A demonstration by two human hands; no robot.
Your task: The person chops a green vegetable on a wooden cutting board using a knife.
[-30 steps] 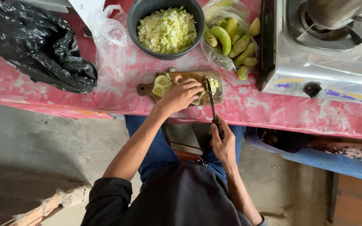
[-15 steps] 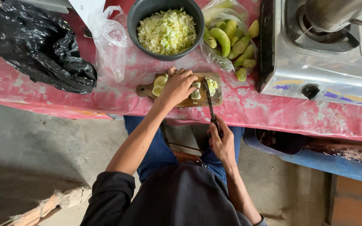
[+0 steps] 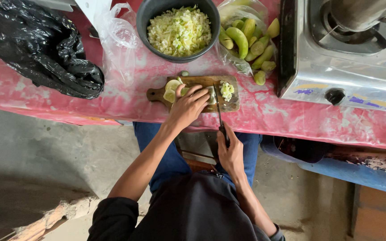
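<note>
A small wooden cutting board (image 3: pixel 232 105) lies on the red table (image 3: pixel 291 116) near its front edge. My left hand (image 3: pixel 188 106) presses down on pale green vegetable pieces (image 3: pixel 171 88) on the board. My right hand (image 3: pixel 229 149) is shut on a black-handled knife (image 3: pixel 218 107) whose blade rests on the board just right of my left fingers. A little heap of chopped bits (image 3: pixel 226 89) sits at the board's right end.
A dark bowl (image 3: pixel 144 20) of shredded pale green vegetable stands behind the board. A clear bag of whole green vegetables (image 3: pixel 246 35) lies to its right, a metal gas stove (image 3: pixel 336 67) further right. A black plastic bag (image 3: pixel 36 44) and an empty clear bag (image 3: pixel 119 40) are on the left.
My left hand shifted a little along the board over the vegetable pieces, and the knife blade moved with short strokes beside it. Everything else stayed put.
</note>
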